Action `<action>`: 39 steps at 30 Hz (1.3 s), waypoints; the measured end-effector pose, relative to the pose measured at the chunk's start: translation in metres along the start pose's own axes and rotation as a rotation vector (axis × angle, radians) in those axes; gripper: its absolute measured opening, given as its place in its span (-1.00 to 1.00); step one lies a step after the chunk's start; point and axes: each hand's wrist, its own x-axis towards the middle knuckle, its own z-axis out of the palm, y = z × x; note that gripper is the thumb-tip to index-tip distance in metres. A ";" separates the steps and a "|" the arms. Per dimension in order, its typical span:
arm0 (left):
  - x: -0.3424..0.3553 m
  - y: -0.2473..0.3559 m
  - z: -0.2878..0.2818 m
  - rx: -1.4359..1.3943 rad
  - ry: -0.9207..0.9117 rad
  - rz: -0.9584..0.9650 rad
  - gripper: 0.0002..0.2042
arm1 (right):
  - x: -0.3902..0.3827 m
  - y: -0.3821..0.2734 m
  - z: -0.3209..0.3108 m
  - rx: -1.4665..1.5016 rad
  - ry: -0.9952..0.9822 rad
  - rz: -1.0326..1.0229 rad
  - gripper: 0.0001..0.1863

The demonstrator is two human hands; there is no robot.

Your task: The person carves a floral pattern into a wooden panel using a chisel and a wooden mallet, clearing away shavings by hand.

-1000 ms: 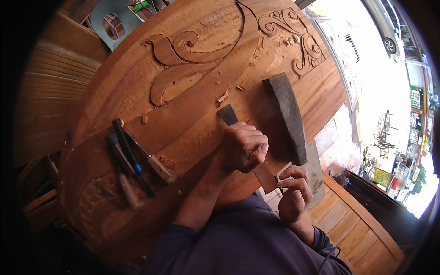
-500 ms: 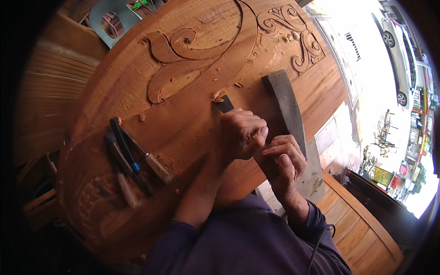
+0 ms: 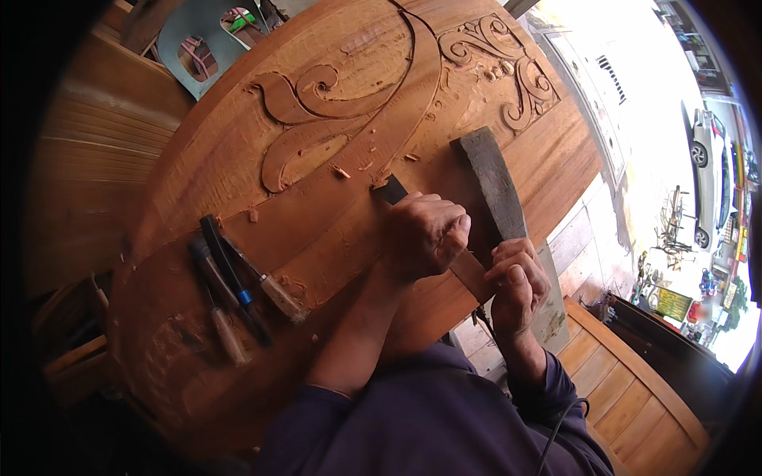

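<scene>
My left hand (image 3: 429, 236) is closed round a broad chisel with a dark blade (image 3: 390, 189), whose tip meets the carved wooden panel (image 3: 540, 182) beside curled shavings. Its flat wooden handle (image 3: 470, 276) runs toward me. My right hand (image 3: 520, 282) has its fingers curled at the handle's back end, gripping it. A long, dark grey, rough block (image 3: 488, 182) lies on the panel just right of the chisel, partly behind my right hand. Raised scrollwork (image 3: 317, 103) covers the panel's far half.
Several carving tools (image 3: 226, 270) lie on the panel's left. Slatted wooden furniture stands at left (image 3: 103, 151) and lower right (image 3: 627, 381). A grey plastic chair (image 3: 178, 40) is at the back. Outside on the right are a white car (image 3: 710, 178) and clutter (image 3: 675, 214).
Compared with a second ago, my right hand has risen along the chisel's handle end, and the chisel has shifted slightly with shavings at its tip. The car outside has moved toward me.
</scene>
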 end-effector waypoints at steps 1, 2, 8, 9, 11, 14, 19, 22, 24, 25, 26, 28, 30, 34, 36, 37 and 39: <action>-0.003 0.003 0.000 0.001 -0.001 -0.012 -0.62 | -0.011 0.002 -0.011 -0.016 0.014 -0.015 -0.48; -0.002 0.004 0.002 0.004 0.004 -0.014 -0.61 | -0.018 0.006 -0.022 -0.032 0.029 -0.041 -0.48; -0.005 0.001 0.000 -0.200 0.358 0.154 -0.60 | 0.032 -0.032 0.013 -0.248 -0.211 -0.398 -0.70; -0.009 0.007 -0.013 -0.096 0.451 0.263 -0.51 | 0.023 -0.046 0.021 -0.254 -0.241 -0.466 -0.74; -0.017 0.032 -0.043 0.164 0.494 0.393 -0.42 | 0.015 -0.057 0.032 -0.235 -0.230 -0.559 -0.74; -0.051 0.043 -0.050 0.223 0.275 0.286 -0.38 | -0.018 -0.032 0.016 -0.151 -0.290 -0.405 -0.50; -0.086 0.059 -0.043 0.293 0.098 0.077 -0.52 | -0.001 0.025 -0.034 -0.747 -0.134 -0.207 -0.22; -0.091 0.070 -0.038 0.270 0.064 0.097 -0.55 | 0.020 0.056 -0.044 -0.817 -0.201 -0.052 -0.12; -0.095 0.079 -0.039 0.258 0.053 0.074 -0.55 | 0.034 0.059 -0.043 -0.769 -0.326 -0.013 -0.11; -0.101 0.079 -0.037 0.245 0.057 0.071 -0.58 | 0.045 0.066 -0.040 -0.783 -0.288 -0.057 -0.12; -0.103 0.081 -0.036 0.243 0.029 0.058 -0.62 | 0.062 0.077 -0.039 -0.806 -0.242 -0.097 -0.14; -0.112 0.085 -0.032 0.227 -0.030 0.033 -0.69 | 0.100 0.096 -0.044 -0.831 -0.191 -0.113 -0.16; -0.116 0.095 -0.031 0.240 -0.072 -0.015 -0.78 | 0.139 0.109 -0.050 -0.815 -0.177 -0.083 -0.17; -0.116 0.103 -0.031 0.250 -0.013 -0.038 -0.90 | 0.146 0.094 -0.050 -0.871 -0.184 -0.419 -0.18; -0.114 0.096 -0.035 0.277 -0.015 0.003 -0.85 | 0.095 0.041 -0.036 -0.663 -0.273 -0.373 -0.16; -0.111 0.087 -0.032 0.274 -0.019 0.032 -0.81 | 0.062 0.028 -0.042 -0.501 -0.428 -0.175 -0.18; -0.104 0.073 -0.027 0.257 -0.009 0.126 -0.73 | -0.007 -0.004 -0.041 0.251 -0.719 0.543 -0.20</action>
